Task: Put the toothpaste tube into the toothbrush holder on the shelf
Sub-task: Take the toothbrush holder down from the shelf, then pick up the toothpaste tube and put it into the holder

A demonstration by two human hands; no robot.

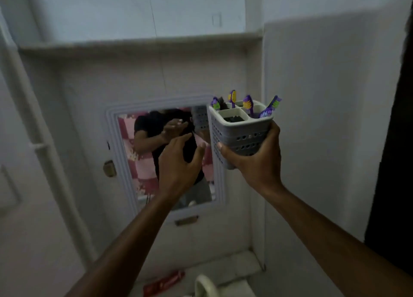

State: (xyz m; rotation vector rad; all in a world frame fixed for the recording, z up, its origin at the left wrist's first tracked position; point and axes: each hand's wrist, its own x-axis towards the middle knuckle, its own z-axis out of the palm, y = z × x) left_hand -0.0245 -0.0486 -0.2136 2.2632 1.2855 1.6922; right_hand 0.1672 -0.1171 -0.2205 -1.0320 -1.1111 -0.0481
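Observation:
My right hand (257, 160) grips a grey perforated toothbrush holder (239, 138) from below and lifts it in front of the wall, beside the mirror. Several purple and yellow toothbrushes (250, 105) stand in its back compartments; the front compartment looks dark inside. Left of the holder, my left hand (178, 162) hovers with fingers spread and nothing in it. A red toothpaste tube (164, 283) lies far below on the ledge by the basin. A white shelf (138, 43) runs along the wall above.
A white-framed mirror (111, 145) hangs on the wall and reflects a person's arms. The rim of a pale basin (204, 284) shows at the bottom. A white pipe (38, 145) runs down the left wall. A dark doorway edge is at the right.

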